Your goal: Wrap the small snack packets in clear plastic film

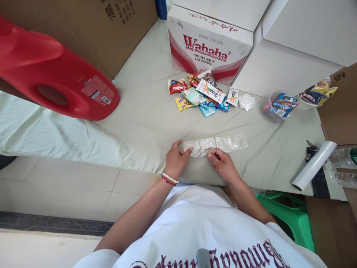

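A long strip of clear, crinkled plastic film (206,143), creased into sections, lies flat on the cloth-covered table close to my body. My left hand (177,160) grips its left end, the thumb on top and the fingers curled at the end. Along the lower edge, near the middle, my right hand (222,163) pinches the film between thumb and fingers. Beyond both hands is a pile of small snack packets (205,95) in several colours. A crumpled clear wrapper (247,101) sits to the right of that pile.
A red jug (75,70) stands at left. Behind the packets is a Wahaha water carton (209,44). To the right are a clear tub (270,108) with packets, a bowl of snacks (318,93) and a film roll (314,165). A green stool (295,219) is below the table edge.
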The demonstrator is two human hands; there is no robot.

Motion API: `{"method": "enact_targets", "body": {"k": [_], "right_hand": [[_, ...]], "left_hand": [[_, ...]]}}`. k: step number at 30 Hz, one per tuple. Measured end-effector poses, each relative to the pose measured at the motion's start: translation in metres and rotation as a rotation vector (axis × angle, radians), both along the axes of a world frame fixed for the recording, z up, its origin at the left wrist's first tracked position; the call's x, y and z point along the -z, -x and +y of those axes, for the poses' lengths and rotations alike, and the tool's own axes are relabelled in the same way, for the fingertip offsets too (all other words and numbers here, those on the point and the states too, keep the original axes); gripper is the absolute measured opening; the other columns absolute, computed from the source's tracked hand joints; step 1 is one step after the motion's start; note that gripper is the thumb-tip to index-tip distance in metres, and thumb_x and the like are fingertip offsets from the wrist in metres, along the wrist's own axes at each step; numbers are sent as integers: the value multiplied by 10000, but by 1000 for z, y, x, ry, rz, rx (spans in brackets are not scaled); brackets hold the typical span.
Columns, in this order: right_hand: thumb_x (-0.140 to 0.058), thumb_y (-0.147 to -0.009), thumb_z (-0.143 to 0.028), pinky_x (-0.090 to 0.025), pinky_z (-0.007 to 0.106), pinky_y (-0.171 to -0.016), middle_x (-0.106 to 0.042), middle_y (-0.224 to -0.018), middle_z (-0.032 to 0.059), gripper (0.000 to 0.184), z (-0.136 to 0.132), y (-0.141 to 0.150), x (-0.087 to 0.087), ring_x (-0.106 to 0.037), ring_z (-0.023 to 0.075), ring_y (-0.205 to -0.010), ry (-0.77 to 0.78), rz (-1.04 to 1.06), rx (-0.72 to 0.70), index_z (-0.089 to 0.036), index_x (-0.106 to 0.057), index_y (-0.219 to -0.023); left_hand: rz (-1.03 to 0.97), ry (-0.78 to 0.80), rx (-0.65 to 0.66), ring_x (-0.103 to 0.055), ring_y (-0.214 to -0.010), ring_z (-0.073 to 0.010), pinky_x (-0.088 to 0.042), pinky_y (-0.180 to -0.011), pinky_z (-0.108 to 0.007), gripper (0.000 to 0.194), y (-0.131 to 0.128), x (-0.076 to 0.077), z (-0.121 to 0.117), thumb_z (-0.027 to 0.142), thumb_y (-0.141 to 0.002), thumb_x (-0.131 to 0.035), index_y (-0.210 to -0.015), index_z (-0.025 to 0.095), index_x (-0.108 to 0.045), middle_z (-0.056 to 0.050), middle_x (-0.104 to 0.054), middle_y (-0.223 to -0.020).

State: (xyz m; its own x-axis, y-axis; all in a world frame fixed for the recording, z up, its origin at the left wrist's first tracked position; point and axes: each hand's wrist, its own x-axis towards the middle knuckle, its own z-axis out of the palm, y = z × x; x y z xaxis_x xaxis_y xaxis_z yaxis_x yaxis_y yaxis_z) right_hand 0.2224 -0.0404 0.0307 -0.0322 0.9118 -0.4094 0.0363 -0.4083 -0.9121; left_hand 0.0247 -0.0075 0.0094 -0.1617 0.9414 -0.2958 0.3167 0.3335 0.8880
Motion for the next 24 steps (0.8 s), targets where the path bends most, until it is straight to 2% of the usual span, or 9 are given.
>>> {"method": "enact_targets", "body": {"k": [3,6,8,10,15,18,21,23,24], "right_hand": [[-720,-830,-560,-267,250,-476,-421,-615,-58,340,-1,-2,3,-333,99,-510,0,8,8,-232,-633,-822],[-726,-830,-547,-262,244,-467,-426,-616,-60,329,-3,-4,6,-329,95,-508,-1,25,18,-229,-639,-830],[-733,-824,-552,-265,241,-461,-419,-604,-63,337,-3,-4,7,-328,94,-504,-2,31,25,-228,-641,-825],[-749,-807,-568,-268,236,-450,-417,-592,-67,360,-4,-3,6,-325,88,-495,5,50,33,-224,-641,-813],[-737,-773,-670,-227,212,-390,-614,-782,-10,482,1,7,-2,-366,73,-510,115,222,106,-210,-653,-893],[-799,-711,-647,-227,199,-375,-611,-758,-15,493,5,13,-2,-393,76,-524,125,268,138,-208,-631,-860],[-864,-658,-554,-243,200,-377,-516,-627,-55,441,8,15,1,-364,76,-507,91,263,161,-208,-627,-797],[-859,-670,-529,-263,206,-383,-476,-584,-68,407,8,14,4,-352,78,-495,64,249,177,-211,-637,-793],[-852,-683,-525,-271,208,-386,-465,-574,-71,394,7,13,4,-349,79,-490,54,241,181,-213,-639,-795]], "left_hand": [[203,-60,65,-545,-565,-195,-323,-607,-302,196,6,1,8,359,-820,-697,-966,230,-683,46,-548,-551],[374,-56,118,-534,-587,-204,-276,-607,-300,66,6,2,12,294,-845,-647,-864,246,-688,18,-564,-582],[436,-80,144,-537,-611,-209,-266,-613,-301,84,3,3,8,265,-870,-613,-860,246,-694,2,-574,-607],[479,-195,159,-548,-645,-207,-271,-621,-301,129,-1,4,-1,253,-902,-583,-884,242,-710,-16,-595,-655],[593,-689,282,-498,-615,-168,-256,-602,-315,181,-8,4,-30,231,-952,-581,-898,254,-753,-24,-553,-638],[582,-898,407,-461,-581,-155,-255,-592,-325,167,-12,3,-39,169,-935,-610,-876,255,-740,-6,-516,-583],[573,-986,493,-466,-595,-156,-294,-595,-323,143,-15,2,-44,164,-938,-615,-852,243,-697,4,-524,-590],[487,-943,502,-504,-646,-163,-373,-631,-314,97,-16,2,-45,241,-948,-623,-856,233,-654,-2,-554,-648],[427,-883,454,-531,-685,-168,-412,-655,-313,94,-16,2,-45,293,-952,-622,-885,229,-633,-12,-574,-704]]}}
